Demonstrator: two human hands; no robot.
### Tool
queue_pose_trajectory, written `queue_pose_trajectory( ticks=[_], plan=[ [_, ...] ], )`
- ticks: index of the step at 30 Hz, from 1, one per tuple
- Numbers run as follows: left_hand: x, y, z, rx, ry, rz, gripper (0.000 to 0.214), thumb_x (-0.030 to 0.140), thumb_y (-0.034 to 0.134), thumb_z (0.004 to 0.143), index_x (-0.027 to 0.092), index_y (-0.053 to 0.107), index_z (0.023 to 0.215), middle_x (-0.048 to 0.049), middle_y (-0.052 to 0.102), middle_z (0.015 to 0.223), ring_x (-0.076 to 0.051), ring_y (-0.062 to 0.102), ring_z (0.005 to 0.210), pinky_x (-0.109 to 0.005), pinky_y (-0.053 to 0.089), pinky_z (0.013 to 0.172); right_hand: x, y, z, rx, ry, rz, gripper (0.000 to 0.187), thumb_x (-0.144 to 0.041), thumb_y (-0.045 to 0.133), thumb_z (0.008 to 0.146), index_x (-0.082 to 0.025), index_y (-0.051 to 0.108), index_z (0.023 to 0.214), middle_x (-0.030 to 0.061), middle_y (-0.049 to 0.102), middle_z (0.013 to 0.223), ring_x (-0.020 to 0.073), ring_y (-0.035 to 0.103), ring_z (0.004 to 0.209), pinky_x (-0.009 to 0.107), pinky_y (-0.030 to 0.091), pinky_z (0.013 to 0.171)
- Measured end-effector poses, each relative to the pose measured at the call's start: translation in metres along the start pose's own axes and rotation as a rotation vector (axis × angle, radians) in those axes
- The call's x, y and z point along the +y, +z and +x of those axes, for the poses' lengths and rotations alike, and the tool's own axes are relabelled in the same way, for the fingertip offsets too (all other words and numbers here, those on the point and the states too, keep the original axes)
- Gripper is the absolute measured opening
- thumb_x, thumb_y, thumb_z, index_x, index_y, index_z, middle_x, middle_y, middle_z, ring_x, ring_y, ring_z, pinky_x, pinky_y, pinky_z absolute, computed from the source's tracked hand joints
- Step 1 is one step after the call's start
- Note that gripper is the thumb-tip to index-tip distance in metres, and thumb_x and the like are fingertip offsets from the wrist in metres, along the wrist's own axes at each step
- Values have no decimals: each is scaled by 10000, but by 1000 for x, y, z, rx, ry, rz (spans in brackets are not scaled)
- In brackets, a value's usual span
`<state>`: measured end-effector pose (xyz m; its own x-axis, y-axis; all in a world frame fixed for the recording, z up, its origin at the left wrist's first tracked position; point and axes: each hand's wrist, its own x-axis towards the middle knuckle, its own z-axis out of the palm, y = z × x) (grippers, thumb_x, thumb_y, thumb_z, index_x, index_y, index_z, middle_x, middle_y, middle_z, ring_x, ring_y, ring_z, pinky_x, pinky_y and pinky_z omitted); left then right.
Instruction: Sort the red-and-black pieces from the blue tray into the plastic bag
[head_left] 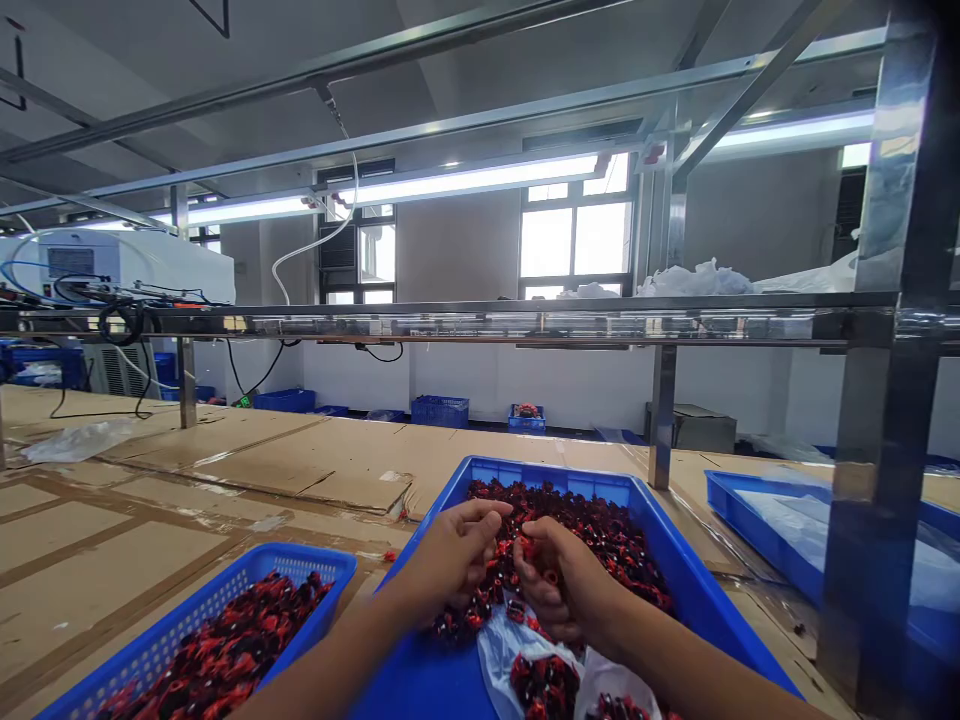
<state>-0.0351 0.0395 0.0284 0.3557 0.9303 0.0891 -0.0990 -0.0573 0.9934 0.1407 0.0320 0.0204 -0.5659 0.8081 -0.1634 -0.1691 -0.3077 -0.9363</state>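
**Left hand [450, 560] and right hand [559, 585] among small red-and-black parts [577, 535]**

Left fingers [480, 515] curled inward, any hold hidden (no telling from this angle); right fingers [534, 572] half-closed around a few parts. Parts heaped in a blue tray [540, 468], a clear plastic bag [506, 655] at its near end; more in a blue basket [300, 560] on the cardboard-covered table [247, 470].

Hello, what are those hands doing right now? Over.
Left hand curled, right hand cupped, both among small red-and-black parts in a blue plastic crate. Clear plastic bag beneath the right hand.

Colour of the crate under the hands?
Bright blue: the crate shows best in the head view.
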Motion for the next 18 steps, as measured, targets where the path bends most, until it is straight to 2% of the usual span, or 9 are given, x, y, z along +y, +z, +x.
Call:
queue_pose_trajectory(
  ticks=[2, 5, 9, 11, 14, 16, 18],
  plan=[
    [-3, 6, -4, -112, 22, 103, 504, 531, 663, 808, 215, 581, 1191, 73, 449, 599, -33, 296, 385, -140, 182, 338, -5, -4, -4, -59, 71, 13, 421, -524, 328, 873, -215, 422, 603, -86, 293, 398, 69, 143, 316, 183, 101, 287],
    [-8, 15, -7, -193, 68, 121, 474, 506, 648, 824, 187, 602, 1171, 63, 467, 595, -36, 280, 373, -170, 186, 354, -6, -6, -5, -69, 97, 11, 461, -564, 365, 897, -214, 380, 596, -84, 308, 412, 66, 172, 325, 173, 119, 288],
    [-10, 18, -7, -129, 178, 229, 350, 452, 616, 852, 165, 677, 1042, 33, 508, 602, -66, 336, 428, -194, 228, 413, 0, -4, 0, -62, 24, -93, 485, -641, 420, 874, -217, 413, 641, -82, 359, 435, 69, 246, 327, 168, 161, 286],
    [-8, 17, -7, -47, 284, 354, 281, 412, 628, 846, 169, 715, 956, 12, 552, 627, -94, 406, 510, -199, 285, 483, 2, -3, 2, 52, -76, -247, 498, -682, 409, 863, -214, 471, 703, -75, 407, 454, 71, 287, 321, 170, 173, 287],
    [-5, 17, -8, 76, 380, 502, 243, 393, 666, 816, 201, 745, 943, 15, 557, 610, -122, 432, 564, -205, 302, 535, -1, -2, 1, 223, -319, -437, 485, -654, 390, 889, -198, 547, 840, -72, 441, 502, 70, 308, 343, 176, 189, 314],
    [-3, 17, -9, 131, 403, 535, 252, 394, 671, 812, 221, 749, 978, 14, 563, 613, -131, 431, 565, -210, 301, 541, -4, -2, -4, 253, -498, -499, 370, -535, 420, 922, -199, 574, 929, -71, 436, 543, 81, 349, 405, 187, 249, 372],
    [-3, 19, -10, 154, 415, 544, 247, 363, 658, 821, 233, 744, 1013, 7, 588, 639, -141, 452, 580, -216, 315, 559, -8, -2, -11, 257, -657, -659, 227, -375, 493, 908, -207, 598, 1018, -62, 455, 583, 102, 421, 503, 206, 321, 473]
  ],
)
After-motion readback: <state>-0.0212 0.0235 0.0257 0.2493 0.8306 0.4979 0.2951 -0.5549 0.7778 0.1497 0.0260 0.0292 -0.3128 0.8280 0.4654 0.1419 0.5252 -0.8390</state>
